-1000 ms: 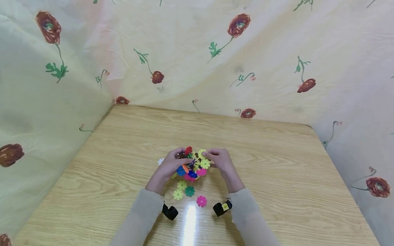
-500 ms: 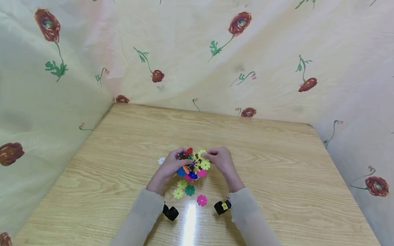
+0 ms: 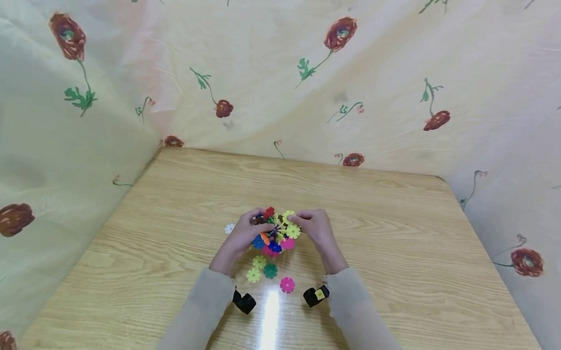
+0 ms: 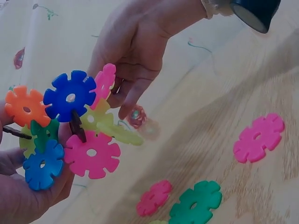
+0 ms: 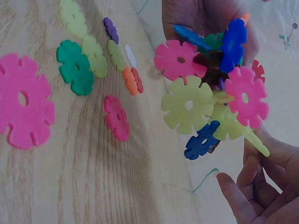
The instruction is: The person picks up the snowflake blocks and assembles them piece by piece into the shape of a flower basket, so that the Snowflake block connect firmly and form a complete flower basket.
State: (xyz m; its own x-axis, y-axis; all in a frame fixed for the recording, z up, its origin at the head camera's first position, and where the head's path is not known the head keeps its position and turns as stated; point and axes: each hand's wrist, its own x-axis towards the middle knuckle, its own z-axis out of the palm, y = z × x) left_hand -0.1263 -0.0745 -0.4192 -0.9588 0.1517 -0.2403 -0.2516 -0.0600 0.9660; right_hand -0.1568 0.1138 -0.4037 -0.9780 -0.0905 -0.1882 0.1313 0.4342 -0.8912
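A cluster of interlocked plastic snowflake discs [image 3: 274,246], in pink, blue, yellow, orange, red and other colours, is held up over the table. My left hand [image 3: 242,235] grips it from the left, fingers and thumb around its side; that hand also shows at the lower edge of the left wrist view. At the cluster's right side, my right hand [image 3: 317,229] pinches a yellow snowflake disc [image 3: 289,217] between thumb and fingers. From the right wrist, one yellow disc [image 5: 258,142] appears nearly edge-on against the fingers [image 5: 275,151]. The cluster's inner joints are partly hidden.
Loose discs lie on the wooden table [image 3: 376,224] nearer the body: a pink one [image 3: 287,285], a green one [image 3: 270,271] and yellow ones [image 3: 254,275]. A white disc [image 3: 229,229] lies left of the left hand. Flowered cloth [image 3: 265,66] surrounds the table's back and sides.
Both hands keep nearly the same place around the cluster. The cluster and the right fingers on the yellow disc shift only slightly; the loose discs stay put.
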